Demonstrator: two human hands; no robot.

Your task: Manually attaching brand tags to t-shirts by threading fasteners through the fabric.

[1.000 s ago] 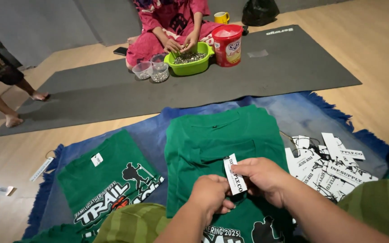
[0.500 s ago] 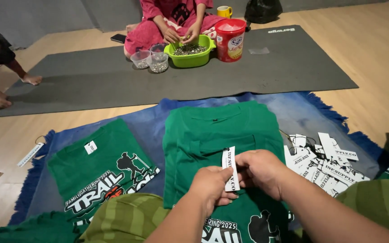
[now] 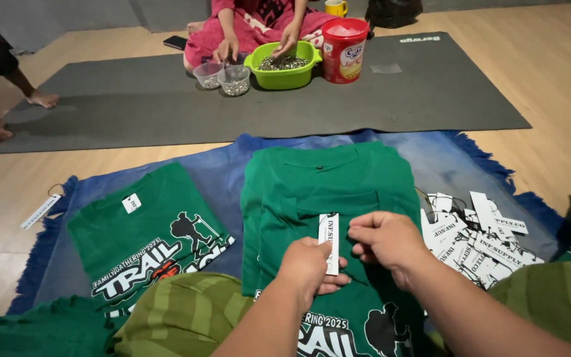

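Observation:
A narrow white paper tag (image 3: 329,242) stands upright between my two hands, over a folded green T-shirt (image 3: 328,192) on a blue fringed cloth (image 3: 219,178). My left hand (image 3: 312,266) grips the tag's lower part from behind. My right hand (image 3: 384,241) pinches near its top edge with fingers curled. The shirt's printed front shows below my wrists.
A second green printed shirt (image 3: 143,235) with a small white tag lies to the left. A heap of white tags (image 3: 477,238) sits to the right. On a grey mat (image 3: 133,106) a seated person works over a green bowl (image 3: 284,65), small clear cups (image 3: 226,78) and a red tub (image 3: 343,49).
My view has tilted down and nearer the shirt. Both hands keep hold of the tag and have shifted slightly lower over the green shirt.

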